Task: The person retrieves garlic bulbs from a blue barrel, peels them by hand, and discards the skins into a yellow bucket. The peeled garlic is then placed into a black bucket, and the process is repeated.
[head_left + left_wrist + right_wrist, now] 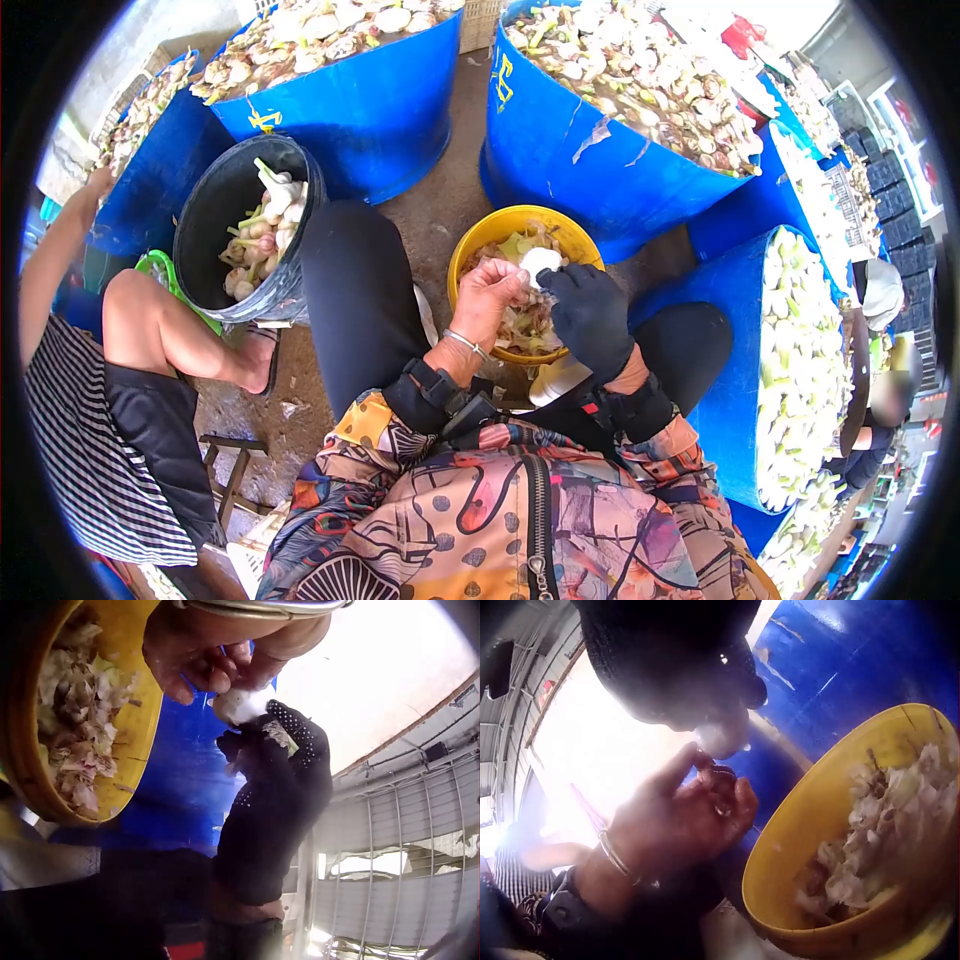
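Note:
Over a yellow bucket (578, 235), both hands meet at one white, peeled-looking garlic bulb (540, 259). My bare left hand (478, 305), with a bracelet at the wrist, pinches the bulb between thumb and fingertips. From the other side, my right hand (592, 322), in a black dotted glove, grips it. In the left wrist view, a scrap of papery skin (280, 738) shows at the gloved fingers. Loose garlic skins (870, 851) lie inside the bucket, below the hands. The gloved palm is hidden in the head view.
Left of my knee, a black bucket (190, 225) holds garlic bulbs with stems. Large blue tubs (400, 130) filled with garlic stand ahead and to the right. Another person in a striped top (95, 450) sits at the left; a low stool frame (235, 475) stands nearby.

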